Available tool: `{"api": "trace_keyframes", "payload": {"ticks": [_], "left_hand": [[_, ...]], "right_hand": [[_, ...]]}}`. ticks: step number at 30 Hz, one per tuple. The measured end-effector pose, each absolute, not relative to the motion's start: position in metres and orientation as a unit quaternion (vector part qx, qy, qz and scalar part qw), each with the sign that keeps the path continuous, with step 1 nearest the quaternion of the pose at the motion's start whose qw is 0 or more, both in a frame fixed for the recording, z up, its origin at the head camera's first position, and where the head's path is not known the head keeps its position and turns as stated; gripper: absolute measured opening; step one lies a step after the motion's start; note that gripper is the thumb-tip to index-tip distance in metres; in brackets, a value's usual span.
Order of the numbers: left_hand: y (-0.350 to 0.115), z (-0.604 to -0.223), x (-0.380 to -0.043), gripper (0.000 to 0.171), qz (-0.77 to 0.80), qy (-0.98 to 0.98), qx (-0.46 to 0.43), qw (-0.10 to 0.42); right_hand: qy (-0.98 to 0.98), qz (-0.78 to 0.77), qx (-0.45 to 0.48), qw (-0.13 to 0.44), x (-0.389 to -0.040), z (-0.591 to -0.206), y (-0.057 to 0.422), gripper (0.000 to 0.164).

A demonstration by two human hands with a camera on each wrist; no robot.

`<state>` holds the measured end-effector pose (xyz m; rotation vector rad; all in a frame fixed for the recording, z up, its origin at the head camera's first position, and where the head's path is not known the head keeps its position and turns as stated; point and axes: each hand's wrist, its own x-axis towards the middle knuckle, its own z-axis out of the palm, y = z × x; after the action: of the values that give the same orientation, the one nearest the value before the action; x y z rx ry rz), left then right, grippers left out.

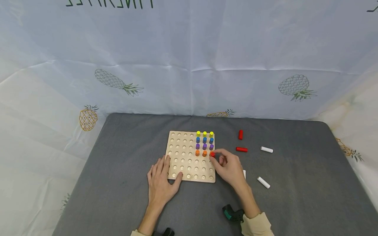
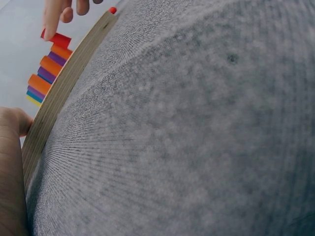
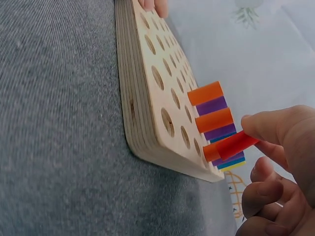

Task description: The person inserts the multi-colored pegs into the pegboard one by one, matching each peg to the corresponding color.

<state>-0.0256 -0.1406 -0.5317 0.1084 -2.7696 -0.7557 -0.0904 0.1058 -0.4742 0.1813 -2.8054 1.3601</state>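
Observation:
A square wooden pegboard (image 1: 186, 157) with rows of round holes lies on the grey cloth. Pegs stand in its far right part in rows of three: yellow (image 1: 205, 134), blue (image 1: 204, 140), purple (image 1: 204, 146) and orange (image 1: 197, 153). My right hand (image 1: 228, 167) pinches a red peg (image 3: 238, 144) between thumb and index finger. In the right wrist view this peg is tilted and overlaps the rightmost orange peg (image 3: 210, 153). My left hand (image 1: 160, 185) rests at the board's near left corner, its fingers along the left edge and its thumb at the near edge.
Two loose red pegs (image 1: 241, 149) lie right of the board. Two white pegs (image 1: 266, 149) lie farther right, and a white piece (image 1: 244, 173) is partly hidden behind my right hand. A black and green device (image 1: 233, 213) sits by the right wrist. Pineapple-print cloth (image 1: 189, 65) hangs behind the table.

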Motion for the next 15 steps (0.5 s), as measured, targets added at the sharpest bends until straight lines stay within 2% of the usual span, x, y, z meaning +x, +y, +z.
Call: {"api": "trace_keyframes", "payload": {"ticks": [15], "left_hand": [[-0.140, -0.532, -0.026, 0.082, -0.262, -0.956, 0.041, 0.127]], "right_hand": [[-0.882, 0.464, 0.081, 0.002, -0.088, -0.475, 0.093, 0.019]]}}
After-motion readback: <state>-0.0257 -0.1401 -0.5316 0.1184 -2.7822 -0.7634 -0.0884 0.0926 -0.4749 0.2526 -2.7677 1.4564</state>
